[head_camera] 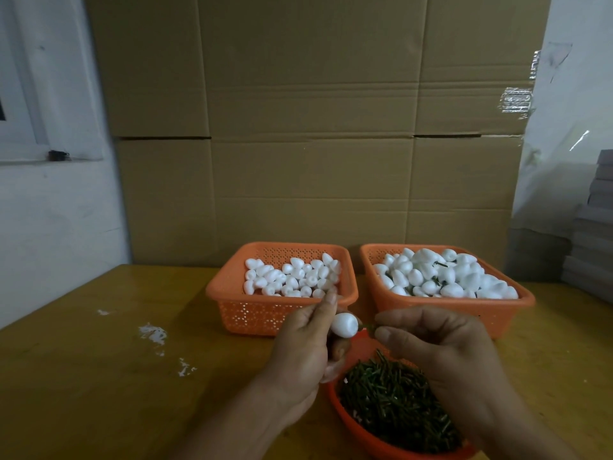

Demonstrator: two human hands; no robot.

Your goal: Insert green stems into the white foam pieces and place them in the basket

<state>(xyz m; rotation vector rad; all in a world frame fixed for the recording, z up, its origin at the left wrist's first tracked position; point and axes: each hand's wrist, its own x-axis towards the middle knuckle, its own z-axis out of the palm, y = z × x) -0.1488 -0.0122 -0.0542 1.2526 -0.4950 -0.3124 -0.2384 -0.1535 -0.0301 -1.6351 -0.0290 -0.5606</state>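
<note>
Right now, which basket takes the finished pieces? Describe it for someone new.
Two orange baskets sit on the table before the cardboard wall. It is the right basket, heaped high with foam pieces. Unlike the left basket, green stems poke out between its pieces.

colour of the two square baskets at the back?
Orange, both the left basket and the right basket, with perforated walls; head view.

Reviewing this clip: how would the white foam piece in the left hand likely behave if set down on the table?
The foam piece looks egg-shaped and smooth, so it would probably roll. It is likely very light: the left hand pinches it with fingertips alone. Being foam that a stem goes into, it probably dents easily.
</note>
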